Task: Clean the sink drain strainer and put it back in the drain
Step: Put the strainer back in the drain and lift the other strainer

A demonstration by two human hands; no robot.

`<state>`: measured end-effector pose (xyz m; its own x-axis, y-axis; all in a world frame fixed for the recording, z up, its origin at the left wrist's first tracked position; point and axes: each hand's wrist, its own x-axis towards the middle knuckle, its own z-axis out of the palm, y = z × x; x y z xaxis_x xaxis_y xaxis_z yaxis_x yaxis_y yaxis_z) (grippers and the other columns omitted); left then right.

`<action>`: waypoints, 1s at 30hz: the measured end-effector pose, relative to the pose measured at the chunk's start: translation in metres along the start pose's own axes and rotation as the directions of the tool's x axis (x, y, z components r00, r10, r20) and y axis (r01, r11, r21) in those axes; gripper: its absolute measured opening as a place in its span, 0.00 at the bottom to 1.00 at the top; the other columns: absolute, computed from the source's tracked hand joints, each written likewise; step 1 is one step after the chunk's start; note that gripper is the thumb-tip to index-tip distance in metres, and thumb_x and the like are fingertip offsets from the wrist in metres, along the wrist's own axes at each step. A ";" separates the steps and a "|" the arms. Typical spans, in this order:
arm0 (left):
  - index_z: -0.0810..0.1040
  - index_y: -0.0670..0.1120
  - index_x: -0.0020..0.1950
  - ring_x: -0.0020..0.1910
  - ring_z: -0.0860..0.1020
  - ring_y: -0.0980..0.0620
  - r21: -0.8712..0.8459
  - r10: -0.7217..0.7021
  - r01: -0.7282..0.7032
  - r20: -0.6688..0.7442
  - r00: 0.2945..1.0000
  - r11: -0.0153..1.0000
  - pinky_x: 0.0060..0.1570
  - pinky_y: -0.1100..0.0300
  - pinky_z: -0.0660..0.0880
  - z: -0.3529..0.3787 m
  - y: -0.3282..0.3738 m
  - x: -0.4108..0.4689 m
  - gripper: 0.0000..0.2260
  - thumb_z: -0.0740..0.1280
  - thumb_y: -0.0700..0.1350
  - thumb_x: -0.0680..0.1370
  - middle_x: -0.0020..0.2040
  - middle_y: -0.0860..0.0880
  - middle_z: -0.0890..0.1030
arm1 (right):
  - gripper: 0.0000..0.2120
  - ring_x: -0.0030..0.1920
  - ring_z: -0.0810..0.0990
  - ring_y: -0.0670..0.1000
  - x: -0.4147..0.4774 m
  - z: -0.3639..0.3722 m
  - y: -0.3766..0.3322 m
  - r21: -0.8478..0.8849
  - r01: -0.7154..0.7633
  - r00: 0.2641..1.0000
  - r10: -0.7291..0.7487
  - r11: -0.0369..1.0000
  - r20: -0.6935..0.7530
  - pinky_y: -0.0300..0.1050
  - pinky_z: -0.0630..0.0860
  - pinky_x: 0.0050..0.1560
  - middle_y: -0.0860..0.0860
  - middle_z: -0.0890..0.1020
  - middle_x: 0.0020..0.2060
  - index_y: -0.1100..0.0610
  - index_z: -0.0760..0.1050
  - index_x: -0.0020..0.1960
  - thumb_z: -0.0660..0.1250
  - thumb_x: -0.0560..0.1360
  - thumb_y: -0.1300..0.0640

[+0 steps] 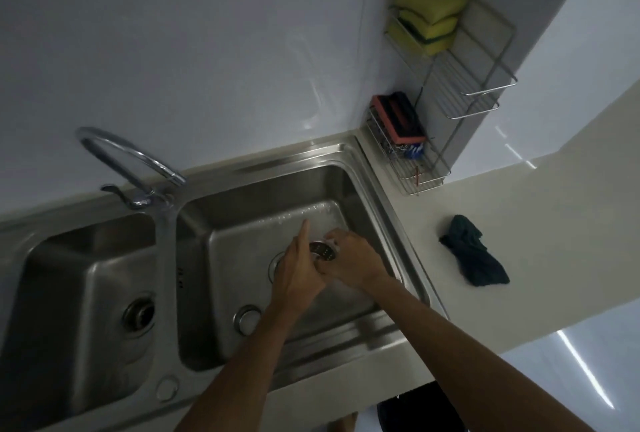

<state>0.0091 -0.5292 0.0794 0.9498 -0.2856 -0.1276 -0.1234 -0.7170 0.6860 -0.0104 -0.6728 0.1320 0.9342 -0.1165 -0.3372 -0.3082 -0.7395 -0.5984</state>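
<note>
The strainer (323,251) is held up between both hands over the right basin of the sink (298,157), just right of the open drain (275,267). Most of it is hidden: only a small part of its perforated metal cup and a strip of bright rim show between the hands, and the dim light makes its surface hard to read. What shows is dark, shiny metal dotted with rows of small holes, and it is tilted on its side.

The right hand (349,261) grasps it, its fingers (334,234) curled over the far rim. The left hand (299,272) lies against its left side with the back of the hand up and the index finger (304,229) straight, pointing away. Its other fingers and thumb are out of sight, so whether it grips the strainer cannot be told. This hand also covers the right part of the drain.

A round metal fitting (246,319) sits on the basin's near wall. The curved faucet (131,157) stands behind the divider. On the desk (433,209) to the right lies a crumpled dark cloth (474,251), and in the corner stands a wire rack (457,92) with yellow sponges (427,12) on top.
</note>
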 end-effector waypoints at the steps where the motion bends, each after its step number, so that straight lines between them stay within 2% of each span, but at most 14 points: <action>1: 0.47 0.56 0.84 0.63 0.79 0.48 0.002 -0.013 0.013 -0.002 1.000 1.000 0.60 0.50 0.79 -0.004 -0.004 -0.002 0.53 0.79 0.53 0.69 0.68 0.47 0.77 | 0.30 0.54 0.81 0.53 0.002 0.001 -0.003 -0.011 0.011 1.000 -0.011 1.000 0.016 0.53 0.80 0.56 0.51 0.80 0.56 0.50 0.72 0.64 0.73 0.68 0.38; 5: 0.47 0.56 0.84 0.64 0.78 0.48 -0.004 -0.015 0.015 -0.012 1.000 1.000 0.62 0.49 0.78 -0.017 -0.020 -0.009 0.56 0.81 0.53 0.67 0.67 0.48 0.78 | 0.32 0.55 0.81 0.53 0.010 0.010 -0.017 -0.017 0.063 0.996 -0.062 0.998 0.067 0.50 0.79 0.58 0.51 0.83 0.55 0.52 0.75 0.64 0.76 0.66 0.38; 10: 0.48 0.54 0.85 0.66 0.76 0.46 0.026 -0.031 0.031 -0.025 0.999 0.999 0.62 0.45 0.78 -0.030 -0.034 -0.015 0.53 0.79 0.52 0.70 0.68 0.46 0.77 | 0.27 0.49 0.83 0.51 0.016 0.027 -0.036 -0.031 0.074 0.995 -0.071 0.997 0.076 0.46 0.80 0.52 0.50 0.85 0.49 0.54 0.79 0.58 0.77 0.64 0.42; 17: 0.52 0.50 0.84 0.62 0.78 0.46 0.067 -0.023 0.031 -0.115 0.993 0.997 0.58 0.48 0.80 -0.036 -0.059 -0.017 0.50 0.79 0.50 0.70 0.66 0.45 0.79 | 0.28 0.47 0.83 0.51 0.031 0.050 -0.055 -0.080 0.097 0.989 -0.087 0.992 0.117 0.44 0.79 0.48 0.51 0.84 0.47 0.55 0.79 0.57 0.78 0.62 0.44; 23: 0.60 0.49 0.80 0.74 0.67 0.47 0.159 -0.063 0.068 -0.034 0.997 0.985 0.69 0.48 0.73 -0.056 -0.092 -0.015 0.47 0.79 0.61 0.67 0.76 0.48 0.67 | 0.31 0.53 0.81 0.54 0.064 0.063 -0.049 -0.179 0.100 0.992 -0.085 0.979 0.089 0.50 0.79 0.56 0.53 0.81 0.53 0.54 0.75 0.62 0.77 0.65 0.40; 25: 0.61 0.47 0.81 0.77 0.65 0.45 0.299 -0.047 0.061 -0.056 0.997 0.952 0.75 0.48 0.66 -0.072 -0.114 -0.020 0.44 0.76 0.62 0.71 0.79 0.46 0.65 | 0.33 0.56 0.79 0.56 0.077 0.072 -0.043 -0.261 0.104 0.993 -0.084 0.960 0.088 0.50 0.78 0.57 0.53 0.78 0.57 0.53 0.73 0.64 0.77 0.66 0.39; 27: 0.63 0.45 0.80 0.77 0.66 0.42 0.476 0.025 0.023 -0.093 0.995 0.879 0.76 0.46 0.62 -0.091 -0.139 -0.025 0.43 0.72 0.65 0.73 0.79 0.44 0.66 | 0.35 0.59 0.77 0.57 0.087 0.089 -0.037 -0.334 0.130 0.990 -0.103 0.934 0.097 0.53 0.78 0.57 0.53 0.75 0.60 0.53 0.70 0.67 0.76 0.66 0.39; 30: 0.64 0.43 0.80 0.81 0.62 0.41 0.597 0.097 -0.027 -0.086 0.992 0.802 0.78 0.43 0.56 -0.115 -0.175 -0.028 0.42 0.67 0.69 0.76 0.81 0.43 0.63 | 0.36 0.60 0.75 0.57 0.097 0.124 -0.025 -0.421 0.187 0.981 -0.148 0.888 0.122 0.53 0.78 0.56 0.53 0.73 0.62 0.52 0.69 0.69 0.76 0.67 0.39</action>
<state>0.0368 -0.3226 0.0450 0.9545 -0.2983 0.0013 -0.2960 -0.9468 0.1265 0.0654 -0.5837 0.0245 0.9405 0.0765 -0.3310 -0.0237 -0.9572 -0.2886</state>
